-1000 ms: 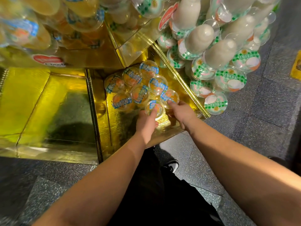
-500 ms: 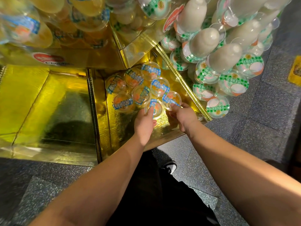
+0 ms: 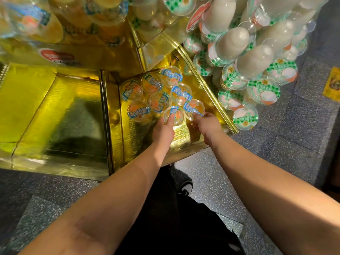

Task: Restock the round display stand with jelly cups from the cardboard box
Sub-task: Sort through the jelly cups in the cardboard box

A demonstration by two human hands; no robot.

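Several clear jelly cups with blue-checked lids and orange fruit lie in a gold compartment [image 3: 128, 137] of the display stand. My left hand [image 3: 162, 130] holds the nearest blue-lidded cup [image 3: 177, 117], thumb lying over its lid. My right hand [image 3: 207, 125] grips the cup beside it [image 3: 195, 108] at the lid's near edge. Both cups sit at the front of the cluster, touching the others [image 3: 181, 94]. The cardboard box is not in view.
The gold compartment to the left [image 3: 60, 122] holds nothing. To the right, green-lidded white jelly cups [image 3: 263, 91] pile high past a gold divider [image 3: 207, 91]. Upper tiers of yellow cups [image 3: 46, 24] overhang. Grey speckled floor [image 3: 276, 153] and my shoe [image 3: 184, 188] lie below.
Both hands have stayed on their two cups at the front of the cluster. The view has shifted slightly; the cups have barely moved.
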